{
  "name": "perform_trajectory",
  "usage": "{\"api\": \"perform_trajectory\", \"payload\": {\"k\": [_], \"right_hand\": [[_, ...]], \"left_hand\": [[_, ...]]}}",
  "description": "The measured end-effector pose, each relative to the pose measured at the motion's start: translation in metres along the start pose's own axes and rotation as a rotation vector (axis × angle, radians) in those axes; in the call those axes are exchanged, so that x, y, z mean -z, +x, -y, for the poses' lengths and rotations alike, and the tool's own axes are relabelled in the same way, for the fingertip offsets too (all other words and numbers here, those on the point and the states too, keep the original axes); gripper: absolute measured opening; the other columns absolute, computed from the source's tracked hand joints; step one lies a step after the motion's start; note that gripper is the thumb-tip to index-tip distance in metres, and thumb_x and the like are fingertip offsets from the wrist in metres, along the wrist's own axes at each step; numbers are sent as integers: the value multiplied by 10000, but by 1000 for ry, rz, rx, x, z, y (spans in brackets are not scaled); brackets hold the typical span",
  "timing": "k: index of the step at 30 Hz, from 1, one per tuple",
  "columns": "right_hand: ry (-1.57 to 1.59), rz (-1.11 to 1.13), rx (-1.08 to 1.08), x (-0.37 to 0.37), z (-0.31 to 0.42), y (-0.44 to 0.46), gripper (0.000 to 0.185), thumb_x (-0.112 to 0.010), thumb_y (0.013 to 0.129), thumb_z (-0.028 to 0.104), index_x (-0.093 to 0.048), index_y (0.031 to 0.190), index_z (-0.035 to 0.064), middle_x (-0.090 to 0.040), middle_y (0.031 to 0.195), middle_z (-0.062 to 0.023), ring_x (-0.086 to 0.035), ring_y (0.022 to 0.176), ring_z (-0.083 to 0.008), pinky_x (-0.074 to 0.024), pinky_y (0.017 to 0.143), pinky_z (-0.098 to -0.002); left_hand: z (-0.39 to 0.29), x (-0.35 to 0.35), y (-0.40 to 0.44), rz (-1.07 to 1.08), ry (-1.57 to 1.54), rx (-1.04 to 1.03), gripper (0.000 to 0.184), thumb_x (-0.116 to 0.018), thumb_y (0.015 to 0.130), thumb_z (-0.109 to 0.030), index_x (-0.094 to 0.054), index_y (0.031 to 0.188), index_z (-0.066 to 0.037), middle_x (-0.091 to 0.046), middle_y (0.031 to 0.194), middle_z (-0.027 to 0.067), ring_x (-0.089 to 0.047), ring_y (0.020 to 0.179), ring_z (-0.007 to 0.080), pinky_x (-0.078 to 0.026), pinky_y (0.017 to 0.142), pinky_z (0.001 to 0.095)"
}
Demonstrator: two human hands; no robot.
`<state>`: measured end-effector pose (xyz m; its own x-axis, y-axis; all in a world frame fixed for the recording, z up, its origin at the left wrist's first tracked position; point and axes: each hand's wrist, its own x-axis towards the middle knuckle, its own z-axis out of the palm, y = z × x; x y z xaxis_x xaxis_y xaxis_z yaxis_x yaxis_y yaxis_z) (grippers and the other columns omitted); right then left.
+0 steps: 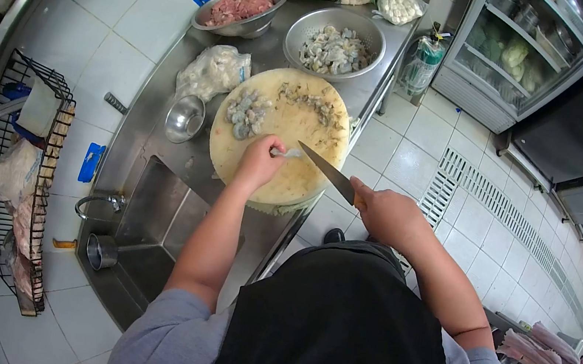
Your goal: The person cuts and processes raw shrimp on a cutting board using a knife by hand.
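My left hand is closed, pinching a small pale shrimp against the round cutting board. My right hand grips the handle of a kitchen knife. The blade points up and left, its tip just right of the shrimp. On the board's left side lies a pile of grey peeled shrimp. Dark wet scraps are strewn along the far right part of the board. Behind the board, a perforated metal colander holds many more shrimp.
A bowl of raw meat, a plastic bag and a small metal bowl stand around the board. The sink with its faucet is at left. A wire rack hangs on the wall; a glass-door fridge stands far right.
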<state>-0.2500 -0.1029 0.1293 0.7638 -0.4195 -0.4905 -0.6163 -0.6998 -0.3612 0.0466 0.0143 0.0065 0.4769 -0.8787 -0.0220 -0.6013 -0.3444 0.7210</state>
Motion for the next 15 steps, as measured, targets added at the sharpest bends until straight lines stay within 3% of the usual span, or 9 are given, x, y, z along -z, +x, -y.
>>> {"api": "perform_trajectory", "payload": {"k": [2,5,8,12,13,15], "right_hand": [[65,-11,-13,-4,-2,-2,507,-446,1069,277,-421,1564,171,-733,925,-188,-716,859,-377,-568,764,-497],[59,-40,13,-9,-2,-4,524,-446,1050,214,-422,1571,158,-744,920,-163,-728,852,-355,-575,757,-495],[25,-40,13,-17,-3,-2,523,-452,1057,231,-416,1574,160,-742,912,-165,-727,834,-359,-572,744,-502],[54,-58,22,-21,-1,-3,527,-454,1055,226,-411,1576,156,-736,891,-170,-722,807,-364,-569,728,-510],[55,-74,28,-22,-2,-4,525,-451,1056,225,-412,1575,152,-732,878,-170,-719,795,-364,-568,716,-512],[59,-95,34,-27,-4,-5,524,-448,1057,223,-412,1574,148,-727,864,-170,-716,782,-364,-566,704,-515]], "left_hand": [[-9,13,-4,13,-79,80,159,-714,817,-23,-650,963,-24,-698,939,96,-664,833,213,-528,780,337],[-17,32,-1,90,-32,137,141,-713,843,-44,-657,971,-29,-698,938,87,-659,811,186,-527,772,324],[-5,43,38,106,-45,95,128,-710,895,-73,-664,1001,-18,-703,939,73,-651,814,165,-528,783,312],[-78,67,94,-98,-747,-89,196,-702,956,-139,-691,1085,8,-754,1058,78,-701,899,185,-540,819,328],[-68,71,109,-100,-747,-90,196,-702,956,-139,-691,1085,8,-754,1058,78,-701,899,185,-540,819,328],[-40,86,130,-164,-134,-116,240,-708,927,-115,-709,1146,-16,-760,1092,95,-708,960,178,-545,839,347]]}}
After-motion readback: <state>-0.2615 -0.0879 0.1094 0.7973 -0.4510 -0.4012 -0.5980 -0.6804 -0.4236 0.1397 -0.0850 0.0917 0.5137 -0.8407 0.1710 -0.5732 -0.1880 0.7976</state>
